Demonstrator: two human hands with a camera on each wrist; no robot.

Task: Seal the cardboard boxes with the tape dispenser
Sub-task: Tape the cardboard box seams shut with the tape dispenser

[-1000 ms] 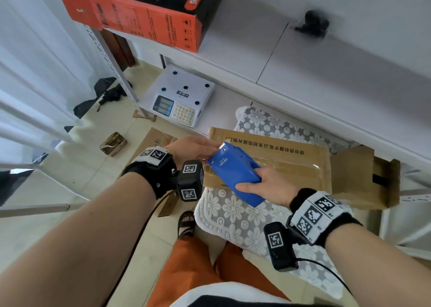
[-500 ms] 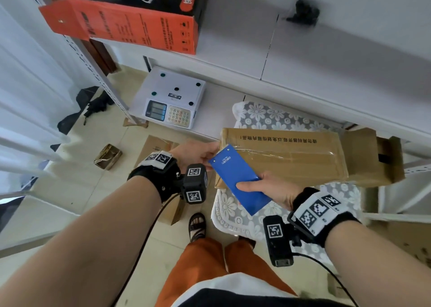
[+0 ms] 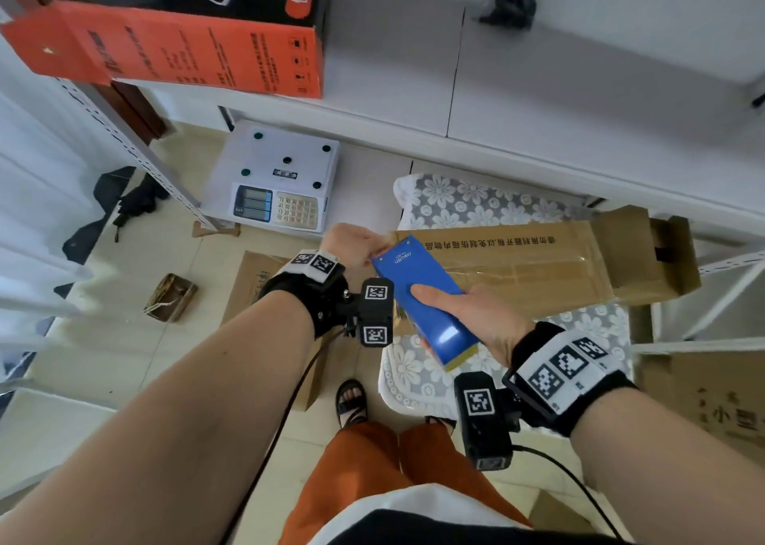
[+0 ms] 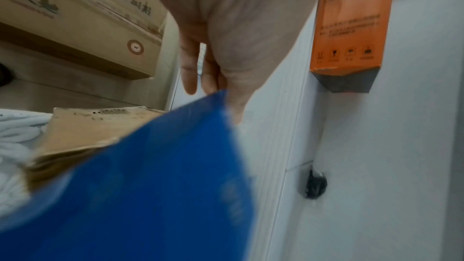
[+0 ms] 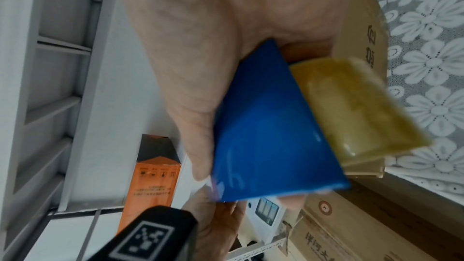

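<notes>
Blue plastic, the dispenser (image 3: 424, 296) is sitting at the frame centre, at the left end of the box (image 3: 517, 267). The right hand (image 3: 476, 312) is gripping its body, and the left hand (image 3: 352, 244) is pinching its front tip. It is looking light, stiff and smooth, so a hold around the body is seeming the safest.

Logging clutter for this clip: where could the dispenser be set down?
Bare lace cloth shows below the long cardboard box, toward the person; another strip lies behind it, near the shelf edge. The box's left end is crowded: right hand grips the blue tape dispenser, left hand beside it.
</notes>
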